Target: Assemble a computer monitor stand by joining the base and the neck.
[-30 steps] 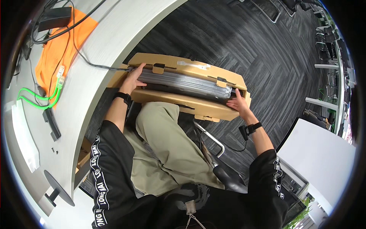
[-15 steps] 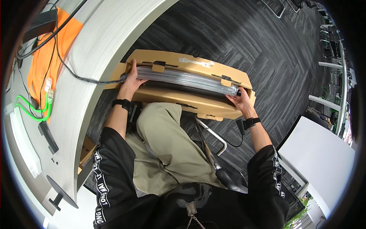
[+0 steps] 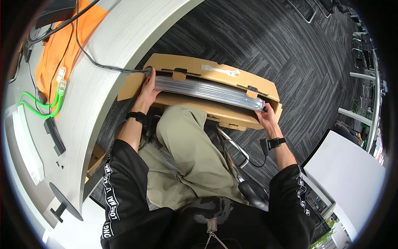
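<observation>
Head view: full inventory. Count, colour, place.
open box: 1, brown, centre
wrapped bar: 1, silvery, in box's opening
desk: 1, pale grey, left
cloth: 1, orange, desk
looped cable: 1, green, desk
cables: several, black, desk
short bar: 1, black, desk
disc stand: 1, black, desk
carpet: 1, dark grey, beneath
panel: 1, white, right
far-right furniture: too small to count
trousers: 1, khaki, centre
wristbands: 2, black, either side
left hand: 1, bare, bar's left end
right hand: 1, bare, bar's right end

Black stripe-sleeved top [image 3: 186, 228], olive trousers [image 3: 186, 145], dark wristbands [image 3: 274, 143], seemingly cabled
</observation>
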{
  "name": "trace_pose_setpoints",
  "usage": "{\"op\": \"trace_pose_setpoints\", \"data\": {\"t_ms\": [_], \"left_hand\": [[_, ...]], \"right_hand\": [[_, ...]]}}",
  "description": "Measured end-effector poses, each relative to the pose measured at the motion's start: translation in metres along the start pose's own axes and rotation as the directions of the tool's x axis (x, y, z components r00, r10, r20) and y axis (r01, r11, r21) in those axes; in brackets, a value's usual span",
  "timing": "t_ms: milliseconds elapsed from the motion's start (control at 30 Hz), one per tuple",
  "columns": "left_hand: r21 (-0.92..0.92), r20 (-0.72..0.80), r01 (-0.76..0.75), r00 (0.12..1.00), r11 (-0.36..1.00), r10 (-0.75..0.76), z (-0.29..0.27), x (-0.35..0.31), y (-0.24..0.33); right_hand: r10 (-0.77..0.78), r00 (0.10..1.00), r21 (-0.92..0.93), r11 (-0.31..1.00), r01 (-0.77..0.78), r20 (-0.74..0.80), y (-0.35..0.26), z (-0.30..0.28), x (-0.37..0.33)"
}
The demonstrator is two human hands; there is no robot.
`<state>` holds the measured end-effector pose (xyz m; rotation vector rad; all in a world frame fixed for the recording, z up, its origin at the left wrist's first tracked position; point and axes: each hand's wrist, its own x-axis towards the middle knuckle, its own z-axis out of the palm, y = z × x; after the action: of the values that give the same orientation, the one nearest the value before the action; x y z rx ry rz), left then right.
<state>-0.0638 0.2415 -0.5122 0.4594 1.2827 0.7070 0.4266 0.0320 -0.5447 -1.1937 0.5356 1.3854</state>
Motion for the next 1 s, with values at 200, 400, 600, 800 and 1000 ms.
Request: {"op": "trace_pose_setpoints", "data": {"t_ms": [200,400,600,800,1000], "left_hand": [[0.047,0.061,0.031,0.998,0.998,-0.034,0.004,0.013,0.007],[0.096,-0.03,0.016,0.999,0.995,-0.013,0.002,0.024,0.006],[-0.061,0.017,-0.014,1.0,0.998,0.015,-0.005,0.035,-0.005],[-0.071,0.023,0.048,0.999,0.996,-0.046,-0.002,0.031,0.0],[0.238,-0.05,0.139,0.99,0.961,-0.13,0.003,-0.004,0.029]], "right_hand": [[-0.225,0.974,-0.297,0.931,0.211,-0.013,0.009,0.025,-0.004],[-0.06,0.998,-0.769,0.639,0.014,-0.031,0.014,0.068,-0.05],[-0.258,0.966,-0.66,0.726,0.193,-0.002,0.038,0.082,-0.103],[-0.08,0.749,-0.753,-0.101,0.65,0.658,0.079,0.106,-0.12],[0.111,0.469,-0.349,-0.525,0.776,0.876,0.095,0.13,-0.092]]}}
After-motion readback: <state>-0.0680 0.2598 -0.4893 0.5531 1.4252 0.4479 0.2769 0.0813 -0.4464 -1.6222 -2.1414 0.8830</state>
